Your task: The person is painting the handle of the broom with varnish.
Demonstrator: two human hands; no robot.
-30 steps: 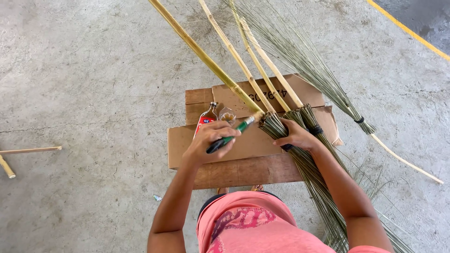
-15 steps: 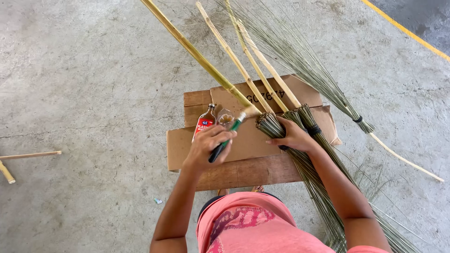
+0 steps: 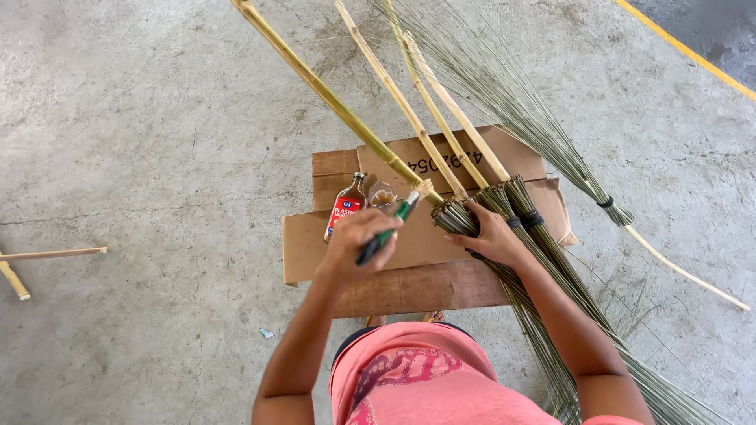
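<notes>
My left hand (image 3: 358, 244) grips a small brush with a green and black handle (image 3: 387, 230), its tip near the bound head of a stick broom (image 3: 455, 217). My right hand (image 3: 490, 236) presses down on that bundle of thin green-brown fibres where the bamboo handle (image 3: 331, 94) enters it. Two more brooms with bamboo handles (image 3: 441, 118) lie alongside, their heads wrapped in dark binding (image 3: 524, 219). All rest on flattened cardboard (image 3: 315, 244) over a wooden board (image 3: 417, 287).
A small bottle with a red label (image 3: 345, 208) and a little clear cup (image 3: 381, 194) stand on the cardboard. Another broom (image 3: 551, 142) lies to the right on the concrete floor. Bamboo sticks (image 3: 47, 256) lie at the far left. A yellow line (image 3: 693, 55) runs top right.
My left hand has lifted the brush slightly toward the broom head. The right hand stays on the bundle.
</notes>
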